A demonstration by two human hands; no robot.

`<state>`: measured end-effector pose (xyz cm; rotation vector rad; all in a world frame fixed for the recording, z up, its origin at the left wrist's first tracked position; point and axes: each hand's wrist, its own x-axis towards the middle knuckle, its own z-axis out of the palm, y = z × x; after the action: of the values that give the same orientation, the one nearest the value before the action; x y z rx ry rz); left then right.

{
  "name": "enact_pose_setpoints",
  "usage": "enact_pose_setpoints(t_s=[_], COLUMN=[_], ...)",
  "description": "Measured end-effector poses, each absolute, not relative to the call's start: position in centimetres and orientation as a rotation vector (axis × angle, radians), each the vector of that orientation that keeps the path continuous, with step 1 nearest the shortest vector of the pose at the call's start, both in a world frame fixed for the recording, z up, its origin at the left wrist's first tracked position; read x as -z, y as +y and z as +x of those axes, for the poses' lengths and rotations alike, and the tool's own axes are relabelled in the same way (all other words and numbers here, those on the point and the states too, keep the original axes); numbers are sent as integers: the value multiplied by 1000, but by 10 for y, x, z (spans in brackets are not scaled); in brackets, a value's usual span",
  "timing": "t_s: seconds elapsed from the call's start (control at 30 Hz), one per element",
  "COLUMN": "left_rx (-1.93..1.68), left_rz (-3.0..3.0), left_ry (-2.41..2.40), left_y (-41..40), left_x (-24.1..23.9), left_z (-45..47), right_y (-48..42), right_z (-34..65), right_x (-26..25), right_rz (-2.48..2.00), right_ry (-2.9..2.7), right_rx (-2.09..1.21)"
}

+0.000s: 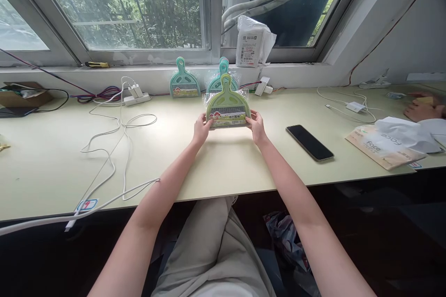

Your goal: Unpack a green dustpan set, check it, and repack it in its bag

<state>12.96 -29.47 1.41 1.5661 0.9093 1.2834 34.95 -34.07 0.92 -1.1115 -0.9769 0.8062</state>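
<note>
Between my two hands is a yellow-green dustpan and brush set (228, 102) in clear wrapping, upright with its handle at the top. My left hand (202, 129) grips its lower left corner, thumb on the front. At the lower right corner my right hand (257, 126) holds it the same way. Right behind it stand teal dustpan sets (212, 84), partly hidden by the green one. Another teal dustpan set (184, 81) leans against the wall to their left.
White cables (120, 125) sprawl over the desk's left side, near a power strip (137, 97). A phone (309, 142) and a tissue pack (386, 141) lie to the right. Another person's hand (425, 107) rests at the far right. A wrapped box (249, 46) stands on the sill.
</note>
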Motion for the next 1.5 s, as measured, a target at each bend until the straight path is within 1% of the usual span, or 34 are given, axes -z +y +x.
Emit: enact_pose_setpoints(t_s=[0.23, 0.43, 0.7, 0.93, 1.1, 1.5], left_rx=[-1185, -1183, -1203, -1187, -1185, -1262], left_rz=[1495, 1454, 1485, 1550, 1532, 1420], left_ry=[953, 978, 914, 846, 820, 876], left_y=[-293, -294, -295, -296, -293, -295], left_x=[-10, -12, -9, -9, -7, -11], left_z=[132, 132, 136, 133, 132, 132], right_y=[-342, -340, -337, -335, -334, -333], right_z=[342, 339, 342, 343, 343, 345], right_x=[-10, -6, -1, 4, 5, 6], right_rz=[-1169, -1159, -1104, -1096, -1063, -1021], right_ry=[-1106, -1182, -1141, -1172, -1157, -1169], right_rx=[-774, -685, -750, -691, -714, -797])
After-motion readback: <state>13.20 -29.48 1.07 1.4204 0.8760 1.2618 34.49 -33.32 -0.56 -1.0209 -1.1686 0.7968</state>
